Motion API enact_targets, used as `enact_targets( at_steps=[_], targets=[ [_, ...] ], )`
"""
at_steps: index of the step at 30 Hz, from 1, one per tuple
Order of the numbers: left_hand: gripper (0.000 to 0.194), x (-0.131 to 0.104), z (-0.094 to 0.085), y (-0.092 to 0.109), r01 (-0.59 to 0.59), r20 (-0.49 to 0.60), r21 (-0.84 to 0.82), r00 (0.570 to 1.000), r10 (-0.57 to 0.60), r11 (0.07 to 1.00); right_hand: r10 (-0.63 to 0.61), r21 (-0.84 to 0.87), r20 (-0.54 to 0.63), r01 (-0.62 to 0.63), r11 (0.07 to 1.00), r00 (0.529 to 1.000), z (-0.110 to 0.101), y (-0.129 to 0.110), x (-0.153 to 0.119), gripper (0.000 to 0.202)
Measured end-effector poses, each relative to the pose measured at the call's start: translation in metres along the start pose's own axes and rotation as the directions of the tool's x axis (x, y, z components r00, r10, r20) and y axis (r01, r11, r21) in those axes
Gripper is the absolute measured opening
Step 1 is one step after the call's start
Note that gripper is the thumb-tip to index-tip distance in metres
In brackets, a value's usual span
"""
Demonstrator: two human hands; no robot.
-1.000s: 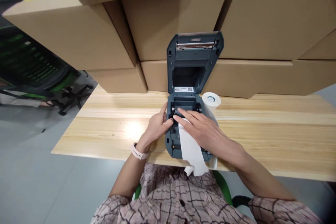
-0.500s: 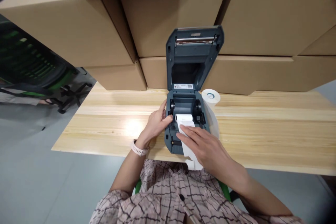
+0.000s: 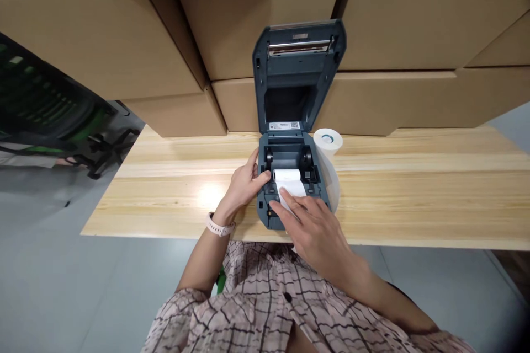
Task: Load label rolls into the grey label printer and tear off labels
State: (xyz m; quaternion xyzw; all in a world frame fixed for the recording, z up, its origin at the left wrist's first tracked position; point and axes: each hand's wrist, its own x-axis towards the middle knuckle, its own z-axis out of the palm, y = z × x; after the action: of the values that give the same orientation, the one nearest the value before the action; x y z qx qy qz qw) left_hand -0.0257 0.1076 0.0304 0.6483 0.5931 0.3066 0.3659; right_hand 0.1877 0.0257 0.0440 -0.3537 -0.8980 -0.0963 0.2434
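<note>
A dark grey label printer stands on the wooden table with its lid raised. Inside its bay lies a small white paper roll, with a strip of paper running toward the front edge. My left hand grips the printer's left side, thumb over the rim. My right hand lies over the strip, its fingers spread and fingertips touching the paper near the printer's front. The palm hides the strip's lower end. Right of the printer, a larger white roll stands with its paper trailing forward.
Large cardboard boxes are stacked behind the printer along the back of the wooden table. A black and green chair is on the floor at the left, with part of a person's leg beside it.
My right hand has shifted slightly left and now covers the strip's loose end. The camera view has tilted, so the printer and boxes appear a little higher. My left hand keeps its hold.
</note>
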Motion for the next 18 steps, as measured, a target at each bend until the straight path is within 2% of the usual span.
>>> enact_targets(
  at_steps=[5, 10, 14, 18],
  targets=[
    [0.079, 0.0, 0.0, -0.002, 0.006, -0.02, 0.01, 1.0, -0.005, 1.0, 0.046, -0.005, 0.025, -0.046, 0.999, 0.999, 0.0, -0.008, 0.001, 0.045],
    [0.078, 0.003, 0.0, -0.007, -0.021, -0.014, 0.016, 1.0, 0.021, 1.0, 0.098, 0.204, 0.066, -0.109, 0.973, 0.993, 0.0, 0.003, -0.004, 0.058],
    [0.077, 0.006, 0.002, -0.012, -0.029, -0.004, -0.008, 1.0, 0.029, 1.0, 0.123, 0.207, 0.026, -0.125, 0.97, 0.992, 0.002, 0.006, -0.01, 0.049],
    [0.077, 0.006, 0.001, -0.012, -0.04, -0.002, -0.017, 0.999, 0.04, 0.999, 0.154, 0.15, 0.021, -0.155, 0.976, 0.988, 0.001, -0.005, -0.009, 0.035]
  ],
)
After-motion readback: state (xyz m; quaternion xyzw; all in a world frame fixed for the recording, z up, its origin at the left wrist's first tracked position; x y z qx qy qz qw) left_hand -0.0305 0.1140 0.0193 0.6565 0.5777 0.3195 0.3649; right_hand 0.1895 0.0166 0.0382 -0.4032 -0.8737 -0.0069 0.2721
